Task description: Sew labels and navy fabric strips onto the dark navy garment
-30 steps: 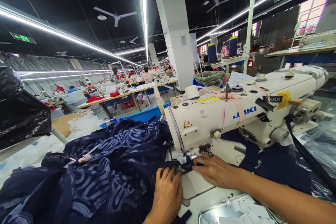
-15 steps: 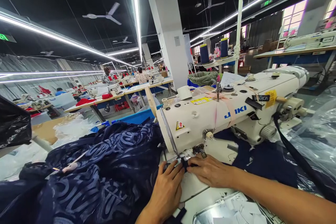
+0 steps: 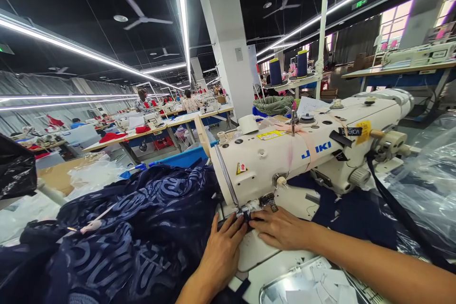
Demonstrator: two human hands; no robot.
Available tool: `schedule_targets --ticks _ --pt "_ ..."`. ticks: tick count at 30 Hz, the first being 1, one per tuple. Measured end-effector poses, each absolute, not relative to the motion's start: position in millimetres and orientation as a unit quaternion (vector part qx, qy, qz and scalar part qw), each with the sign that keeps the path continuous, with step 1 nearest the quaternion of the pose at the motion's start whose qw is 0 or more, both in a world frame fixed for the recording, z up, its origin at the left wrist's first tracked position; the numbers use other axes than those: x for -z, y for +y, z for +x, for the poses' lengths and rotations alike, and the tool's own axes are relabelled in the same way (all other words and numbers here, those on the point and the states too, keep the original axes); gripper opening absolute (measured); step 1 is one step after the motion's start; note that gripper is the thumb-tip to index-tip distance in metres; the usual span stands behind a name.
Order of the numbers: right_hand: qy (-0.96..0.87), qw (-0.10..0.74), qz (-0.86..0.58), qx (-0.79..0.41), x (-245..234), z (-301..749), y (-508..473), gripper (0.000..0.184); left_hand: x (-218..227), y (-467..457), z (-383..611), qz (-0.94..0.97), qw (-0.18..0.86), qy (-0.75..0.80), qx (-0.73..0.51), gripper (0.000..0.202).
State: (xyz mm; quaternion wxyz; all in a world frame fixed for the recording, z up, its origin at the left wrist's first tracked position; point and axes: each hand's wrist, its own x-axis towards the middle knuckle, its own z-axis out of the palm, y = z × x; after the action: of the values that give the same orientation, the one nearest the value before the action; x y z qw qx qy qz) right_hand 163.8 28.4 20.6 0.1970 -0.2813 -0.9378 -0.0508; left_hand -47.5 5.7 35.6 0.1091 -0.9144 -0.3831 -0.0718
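Observation:
A white JUKI sewing machine (image 3: pixel 302 152) stands before me on the work table. Dark navy fabric with a lighter blue pattern (image 3: pixel 135 228) is heaped to its left and runs under the needle. My left hand (image 3: pixel 223 251) lies flat on this fabric just left of the presser foot (image 3: pixel 245 211), fingers stretched toward it. My right hand (image 3: pixel 280 228) rests flat on the machine bed right of the foot, fingertips pressing the dark fabric edge at the needle. Both hands hold the cloth down; neither grips anything.
A tray of white paper tags (image 3: pixel 313 285) sits at the near edge. Clear plastic sheeting (image 3: pixel 423 190) lies right, a black bag (image 3: pixel 16 171) left. Two blue thread cones (image 3: pixel 288 69) stand behind the machine. Other people work at far tables (image 3: pixel 160 126) beyond a white pillar (image 3: pixel 231 33).
My left hand has slid forward along the fabric to the presser foot and its fingers have straightened. The right hand stays by the needle. My view has drifted slightly to the right.

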Motion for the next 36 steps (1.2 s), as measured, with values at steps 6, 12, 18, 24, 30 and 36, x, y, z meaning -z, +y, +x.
schedule_targets --ticks 6,12,18,24,30,36 --pt "-0.928 0.208 -0.308 -0.003 -16.0 166.8 34.5 0.032 -43.9 11.8 -47.0 -0.906 0.061 -0.417 0.039 0.064" --pt "-0.911 0.204 -0.36 0.001 -17.0 165.8 38.6 0.029 -41.8 14.6 -45.0 -0.899 0.093 -0.416 0.097 0.051" --pt "-0.898 0.188 -0.389 0.088 -16.4 157.2 37.6 0.038 -34.8 2.7 -29.5 -0.827 0.248 -0.497 0.093 0.02" --pt "-0.922 0.133 -0.355 0.079 -36.5 164.1 16.1 0.029 -36.3 11.6 -27.5 -0.817 0.243 -0.515 0.087 0.028" --pt "-0.933 0.154 -0.302 0.122 -27.5 176.7 11.6 0.035 -37.4 21.8 -28.3 -0.836 0.203 -0.501 0.094 0.028" --pt "-0.947 0.102 -0.251 0.172 -36.9 178.2 16.9 0.023 -36.8 22.5 -28.9 -0.833 0.198 -0.508 0.095 0.028"
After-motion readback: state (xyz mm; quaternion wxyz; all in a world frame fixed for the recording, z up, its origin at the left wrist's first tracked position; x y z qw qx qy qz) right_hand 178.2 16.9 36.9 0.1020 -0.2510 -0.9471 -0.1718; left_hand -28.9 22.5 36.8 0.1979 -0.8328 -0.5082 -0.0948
